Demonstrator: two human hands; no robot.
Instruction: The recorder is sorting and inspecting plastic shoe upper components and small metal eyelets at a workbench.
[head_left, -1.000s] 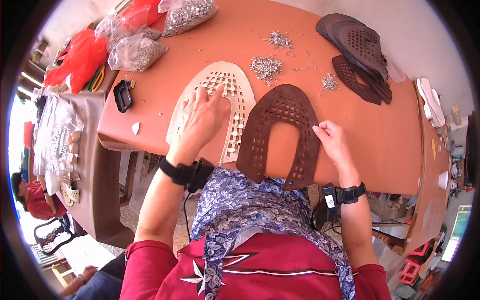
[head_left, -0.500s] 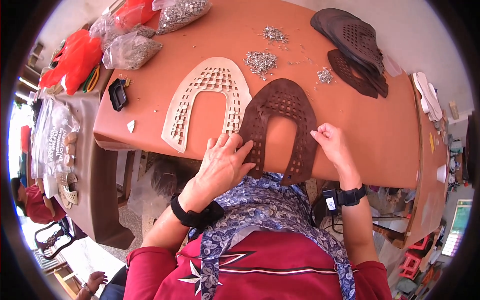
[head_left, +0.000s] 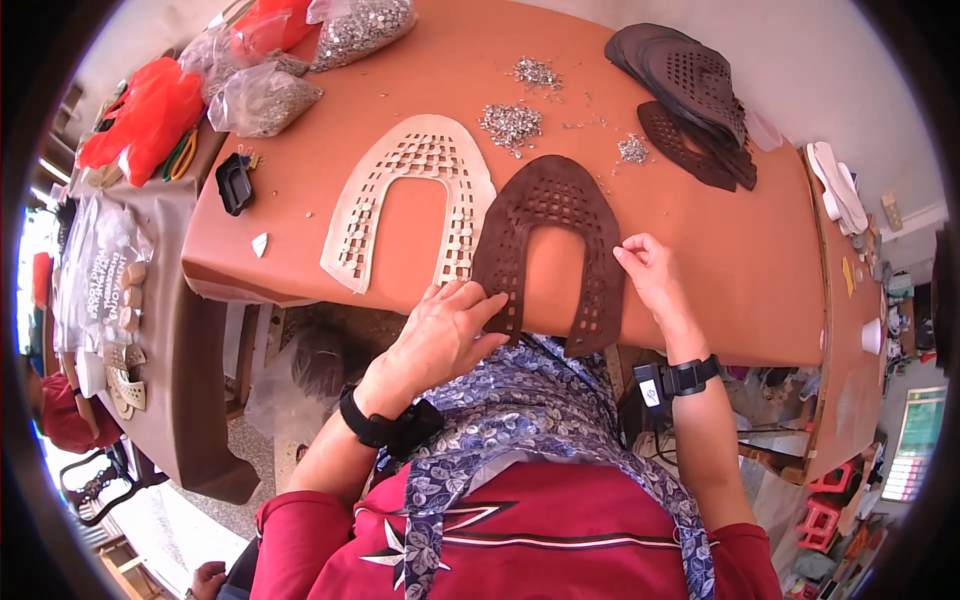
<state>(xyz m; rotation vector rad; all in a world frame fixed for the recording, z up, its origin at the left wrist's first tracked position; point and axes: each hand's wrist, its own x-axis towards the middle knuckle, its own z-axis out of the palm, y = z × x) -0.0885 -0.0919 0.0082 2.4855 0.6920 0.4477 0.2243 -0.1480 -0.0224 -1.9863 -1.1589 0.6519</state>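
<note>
A dark brown U-shaped shoe upper (head_left: 545,190), punched with rows of small square holes, lies at the table's near edge, its two ends overhanging slightly. My left hand (head_left: 440,335) is on its left leg, index finger and thumb pressed against the leather and the other fingers bent. Close to the right edge of the upper is my right hand (head_left: 652,275), thumb and fingertips pinched together; whatever small thing they may hold is hidden. Left of the brown piece, partly under it, lies a cream shoe upper (head_left: 350,220) with round pale studs among its slots.
Heaps of silver studs (head_left: 512,128) sit beyond the uppers. Stacked dark uppers (head_left: 680,75) lie far right, stud-filled plastic bags (head_left: 265,103) far left. A small black tray (head_left: 235,185) stands near the left edge. White soles (head_left: 838,188) lie on the right. Another person (head_left: 70,415) is at left.
The whole view has shifted slightly. My right hand has moved a little farther up along the brown upper's edge; my left hand stays on its left leg.
</note>
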